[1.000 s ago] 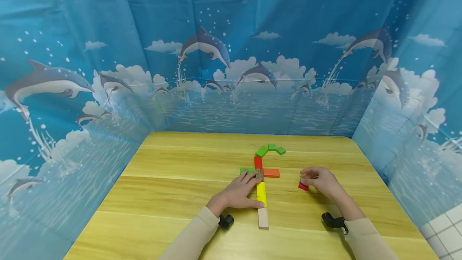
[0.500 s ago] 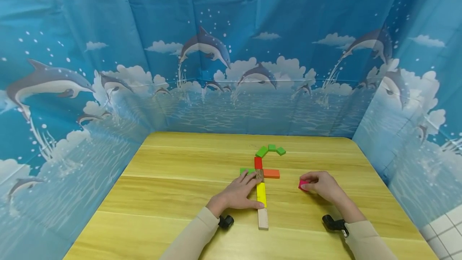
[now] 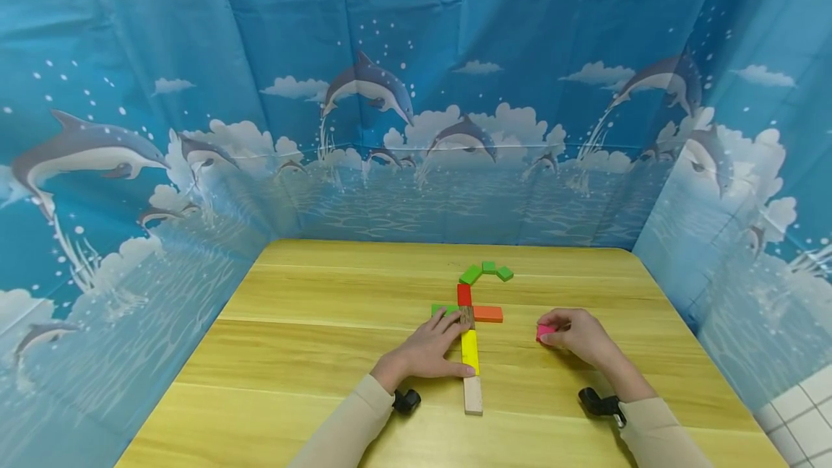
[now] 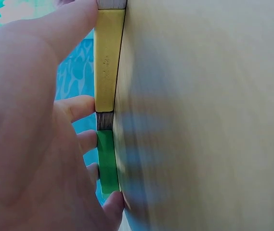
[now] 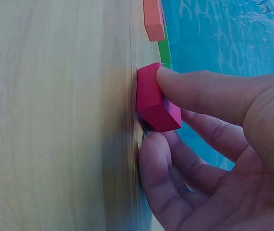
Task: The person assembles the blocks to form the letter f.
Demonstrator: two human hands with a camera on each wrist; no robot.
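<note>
My left hand [image 3: 425,349] lies with spread fingers over a row of flat wooden blocks. Its fingertips touch the dark brown block [image 4: 105,121] and the green block [image 4: 108,163], while the thumb reaches the lower end of the yellow block [image 3: 469,352]. To the right, my right hand [image 3: 580,334] pinches a pink block [image 5: 149,94] between thumb and fingers, low at the tabletop. In the right wrist view the thumb lies against the block's upper side, and part of the block is hidden behind it.
A pale wood block [image 3: 473,396] continues the row toward me, a red block [image 3: 464,295] extends it away. An orange block [image 3: 487,314] juts right from the brown one. Several green blocks [image 3: 488,266] curve at the far end. A dolphin-print curtain [image 3: 416,193] stands behind the table [image 3: 312,295].
My right hand has come down slightly, and its thumb and fingers have closed around the pink block. The left hand and the row of blocks stay where they were.
</note>
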